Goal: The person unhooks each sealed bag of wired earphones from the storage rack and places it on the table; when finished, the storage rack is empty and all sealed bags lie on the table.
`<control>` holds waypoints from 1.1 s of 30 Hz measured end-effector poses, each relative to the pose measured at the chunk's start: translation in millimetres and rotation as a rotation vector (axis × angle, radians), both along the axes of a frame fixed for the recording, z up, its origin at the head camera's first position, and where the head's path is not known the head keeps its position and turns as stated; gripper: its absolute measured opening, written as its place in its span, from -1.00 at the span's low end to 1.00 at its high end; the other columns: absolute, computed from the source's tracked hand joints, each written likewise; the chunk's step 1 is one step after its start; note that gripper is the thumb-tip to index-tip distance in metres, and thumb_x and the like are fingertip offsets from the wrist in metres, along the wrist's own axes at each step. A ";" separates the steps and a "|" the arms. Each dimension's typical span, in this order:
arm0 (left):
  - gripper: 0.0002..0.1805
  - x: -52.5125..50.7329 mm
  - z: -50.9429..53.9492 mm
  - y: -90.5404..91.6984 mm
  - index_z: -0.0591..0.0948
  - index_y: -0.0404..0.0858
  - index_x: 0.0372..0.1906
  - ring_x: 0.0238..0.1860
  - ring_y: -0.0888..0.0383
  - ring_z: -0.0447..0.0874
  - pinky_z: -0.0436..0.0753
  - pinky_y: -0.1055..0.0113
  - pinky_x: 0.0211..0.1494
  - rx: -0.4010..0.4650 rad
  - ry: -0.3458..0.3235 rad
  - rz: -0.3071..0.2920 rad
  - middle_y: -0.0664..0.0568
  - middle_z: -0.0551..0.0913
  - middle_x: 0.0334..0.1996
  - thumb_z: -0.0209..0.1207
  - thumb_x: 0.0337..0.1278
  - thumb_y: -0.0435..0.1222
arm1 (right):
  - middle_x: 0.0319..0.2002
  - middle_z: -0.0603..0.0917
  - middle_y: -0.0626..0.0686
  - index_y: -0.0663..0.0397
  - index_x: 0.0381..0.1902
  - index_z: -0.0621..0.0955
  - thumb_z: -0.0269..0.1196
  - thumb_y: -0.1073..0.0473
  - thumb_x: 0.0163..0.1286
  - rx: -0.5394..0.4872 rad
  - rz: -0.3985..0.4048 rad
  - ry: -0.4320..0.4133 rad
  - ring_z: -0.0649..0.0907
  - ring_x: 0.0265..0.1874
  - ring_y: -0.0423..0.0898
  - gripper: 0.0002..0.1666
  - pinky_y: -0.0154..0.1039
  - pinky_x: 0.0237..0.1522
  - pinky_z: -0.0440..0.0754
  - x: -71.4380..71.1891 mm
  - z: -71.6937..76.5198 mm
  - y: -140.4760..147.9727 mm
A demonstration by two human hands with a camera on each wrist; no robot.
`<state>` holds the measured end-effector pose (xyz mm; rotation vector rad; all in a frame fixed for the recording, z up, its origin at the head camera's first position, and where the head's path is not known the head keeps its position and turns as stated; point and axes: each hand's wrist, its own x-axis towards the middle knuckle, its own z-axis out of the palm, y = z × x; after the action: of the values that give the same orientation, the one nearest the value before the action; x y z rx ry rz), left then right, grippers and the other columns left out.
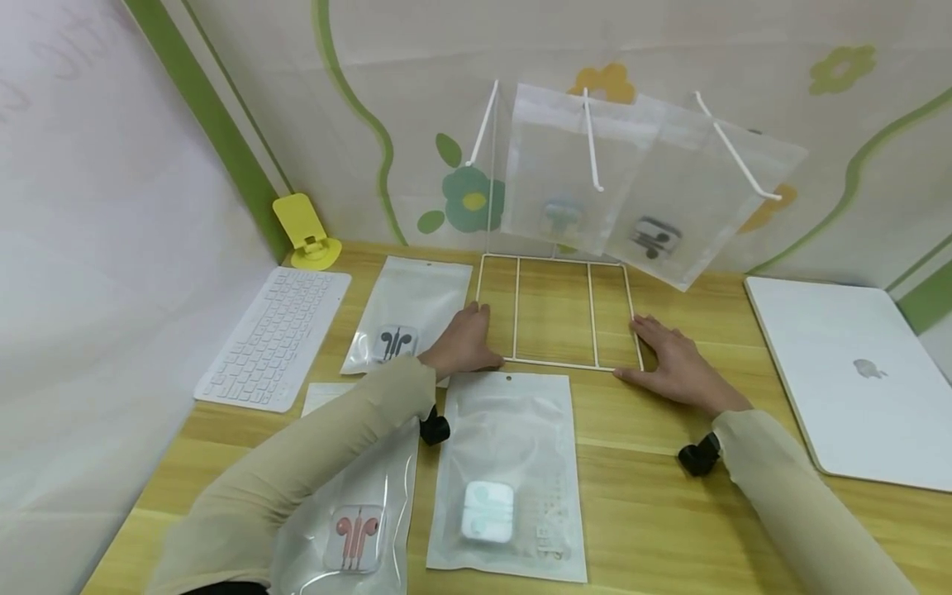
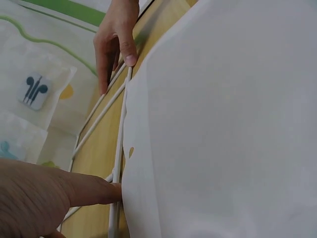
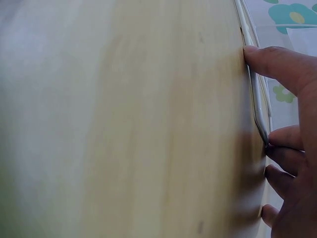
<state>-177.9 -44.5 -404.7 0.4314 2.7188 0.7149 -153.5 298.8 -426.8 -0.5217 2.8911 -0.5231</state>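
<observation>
A white wire rack (image 1: pixel 554 364) stands on the table. My left hand (image 1: pixel 464 343) touches its front left corner, fingers extended; the left wrist view shows one finger of this hand (image 2: pixel 34 198) against the front bar. At the front right corner, my right hand (image 1: pixel 680 368) rests thumb and fingers, spread apart, on the bars; the right wrist view shows this hand (image 3: pixel 297 134) there too. Two translucent pouches, one with a light blue earphone case (image 1: pixel 561 216) and one with black earphones (image 1: pixel 656 237), hang from the rack's upper hooks. A white pouch (image 1: pixel 513 430) lies just in front.
Left on the table lie a pouch with black earphones (image 1: pixel 416 289) and one with pink earphones (image 1: pixel 357 537), partly under my left sleeve. A white keyboard (image 1: pixel 275 339) and yellow phone stand (image 1: pixel 301 223) are further left. A silver laptop (image 1: pixel 855 372) lies at right.
</observation>
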 end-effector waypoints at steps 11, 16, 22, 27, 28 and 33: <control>0.05 -2.8 -3.1 0.2 0.19 -0.52 0.39 0.37 -0.25 0.24 0.40 0.07 0.38 -0.018 -0.004 0.017 -0.32 0.25 0.39 0.47 -0.11 -0.09 | 0.46 0.13 0.38 0.35 0.42 0.21 0.26 -0.26 0.26 0.003 0.017 -0.005 0.12 0.44 0.35 0.05 0.38 0.36 0.04 -0.8 2.6 0.3; 0.09 -2.9 -5.9 -1.2 0.13 -0.49 0.43 0.44 -0.24 0.13 0.31 0.08 0.45 -0.008 -0.016 0.038 -0.30 0.13 0.47 0.46 -0.09 -0.07 | 0.42 0.18 0.43 0.32 0.40 0.26 0.26 -0.27 0.27 -0.012 0.025 -0.003 0.20 0.39 0.41 0.00 0.38 0.33 0.15 -3.5 7.6 -0.5; 0.13 -2.9 -8.4 -1.7 0.09 -0.47 0.45 0.47 -0.23 0.09 0.31 0.09 0.46 0.014 -0.027 0.062 -0.27 0.08 0.49 0.46 -0.11 -0.06 | 0.33 0.33 0.45 0.34 0.39 0.24 0.26 -0.16 0.32 -0.044 0.000 0.043 0.36 0.28 0.43 -0.07 0.32 0.28 0.32 -9.0 21.6 -6.6; 0.15 -2.3 -8.6 -1.9 0.08 -0.45 0.46 0.47 -0.21 0.10 0.32 0.11 0.45 0.050 -0.019 0.081 -0.23 0.10 0.49 0.48 -0.14 -0.06 | 0.30 0.38 0.44 0.29 0.39 0.27 0.20 -0.11 0.39 -0.091 -0.039 0.070 0.45 0.20 0.41 -0.18 0.34 0.22 0.37 -15.5 37.1 -16.3; 0.15 -2.0 -8.1 -2.3 0.08 -0.45 0.46 0.46 -0.21 0.10 0.32 0.11 0.46 0.059 -0.014 0.081 -0.23 0.11 0.49 0.48 -0.14 -0.07 | 0.29 0.39 0.44 0.29 0.39 0.28 0.19 -0.10 0.39 -0.104 -0.044 0.074 0.51 0.11 0.39 -0.20 0.34 0.21 0.38 -16.8 39.4 -18.5; 0.06 -0.7 -3.0 -9.6 0.28 -0.41 0.39 0.46 -0.19 0.08 0.24 0.01 0.47 0.007 0.104 0.044 -0.23 0.20 0.45 0.51 -0.23 -0.02 | 0.28 0.43 0.40 0.36 0.34 0.33 0.19 -0.05 0.40 -0.149 -0.007 0.101 0.50 0.15 0.35 -0.25 0.31 0.23 0.38 -21.9 42.7 -28.0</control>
<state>-178.6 -54.1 -407.7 0.4224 2.8323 0.7330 -175.4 270.8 -384.1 -0.5750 2.9651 -0.7385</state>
